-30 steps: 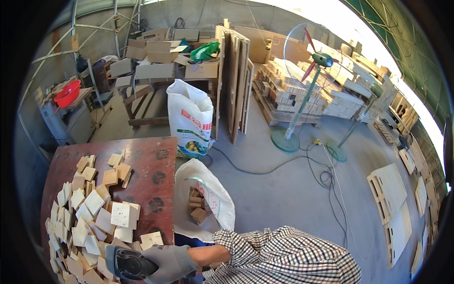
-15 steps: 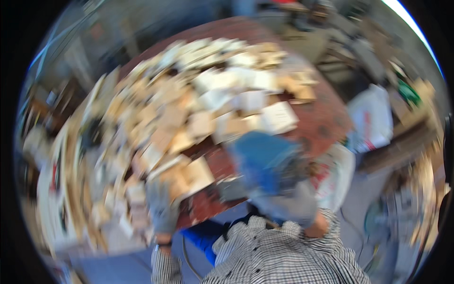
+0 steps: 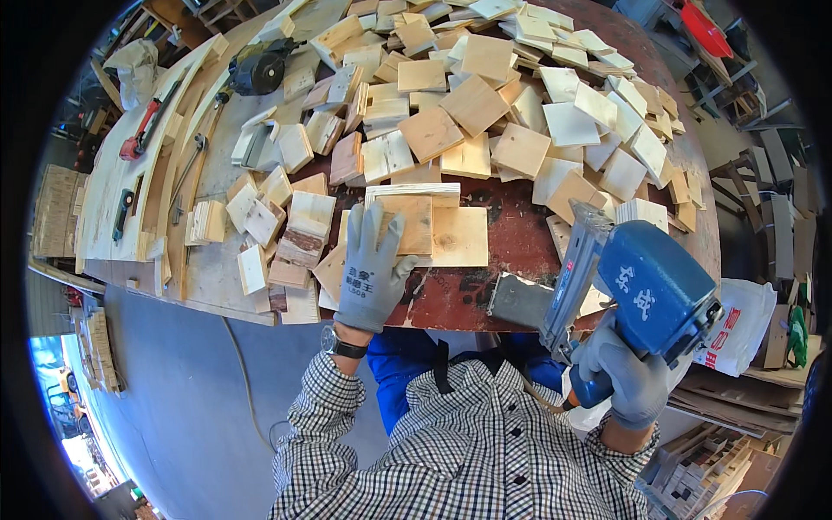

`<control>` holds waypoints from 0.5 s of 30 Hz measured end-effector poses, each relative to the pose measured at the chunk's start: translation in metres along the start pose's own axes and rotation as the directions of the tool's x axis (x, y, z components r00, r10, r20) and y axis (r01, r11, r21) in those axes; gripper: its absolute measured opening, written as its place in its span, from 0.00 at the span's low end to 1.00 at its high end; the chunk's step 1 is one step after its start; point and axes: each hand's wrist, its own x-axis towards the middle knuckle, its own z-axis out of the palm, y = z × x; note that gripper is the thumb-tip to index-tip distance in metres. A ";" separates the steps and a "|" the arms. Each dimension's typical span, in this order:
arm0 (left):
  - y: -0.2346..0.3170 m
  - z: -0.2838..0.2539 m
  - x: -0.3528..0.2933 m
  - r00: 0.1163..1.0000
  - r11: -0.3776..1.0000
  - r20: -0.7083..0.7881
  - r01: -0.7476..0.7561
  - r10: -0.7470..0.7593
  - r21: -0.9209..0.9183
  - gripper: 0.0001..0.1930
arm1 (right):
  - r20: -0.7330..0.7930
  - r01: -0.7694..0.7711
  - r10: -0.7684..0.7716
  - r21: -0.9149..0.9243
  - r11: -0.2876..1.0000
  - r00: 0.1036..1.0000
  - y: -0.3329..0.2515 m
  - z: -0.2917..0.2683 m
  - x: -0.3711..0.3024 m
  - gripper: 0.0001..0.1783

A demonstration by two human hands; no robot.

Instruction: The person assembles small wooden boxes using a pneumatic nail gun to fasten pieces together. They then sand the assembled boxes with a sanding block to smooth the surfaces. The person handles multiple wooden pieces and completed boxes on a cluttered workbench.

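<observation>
My left hand [image 3: 371,269], in a grey glove with a watch at its wrist, lies with fingers stretched and apart on a small square wooden board [image 3: 412,227]. That board overlaps a paler board [image 3: 461,236] sticking out to its right. Along their far side runs a light wooden strip [image 3: 438,194]. My right hand [image 3: 620,373], also gloved, is wrapped round the handle of a blue nail gun [image 3: 654,282]. Its metal magazine and nose [image 3: 576,269] point away from me, to the right of the boards and apart from them. The fingers partly hide the handle.
A big heap of wooden blocks [image 3: 477,104] covers the far part of the dark red table [image 3: 511,212]. A grey flat piece [image 3: 520,299] lies near the front edge. At left are a black reel-like tool [image 3: 260,67], a red-handled tool [image 3: 140,130] and long boards. A white bag [image 3: 747,325] stands right.
The view has turned and steadied from a blur. The nail gun is now farther right, away from my front. My left hand has come onto the boards, which now lie overlapped beside the strip.
</observation>
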 end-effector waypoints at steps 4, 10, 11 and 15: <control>0.001 -0.002 -0.003 0.994 0.989 -0.033 0.099 -0.103 -0.111 0.33 | 0.072 -0.017 0.025 -0.120 0.993 0.997 -0.006 -0.001 0.007 0.10; -0.014 0.011 -0.005 0.988 0.962 -0.121 0.059 -0.094 -0.265 0.34 | 0.231 0.020 0.040 -0.251 0.968 0.972 -0.025 0.021 0.028 0.09; -0.015 0.010 -0.006 0.987 0.959 -0.116 0.076 -0.112 -0.274 0.35 | 0.264 0.027 0.047 -0.269 0.963 0.963 -0.029 0.026 0.034 0.09; -0.028 0.001 -0.004 0.980 0.955 -0.148 0.089 -0.135 -0.282 0.48 | 0.361 0.030 0.080 -0.291 0.956 0.929 -0.038 0.035 0.055 0.14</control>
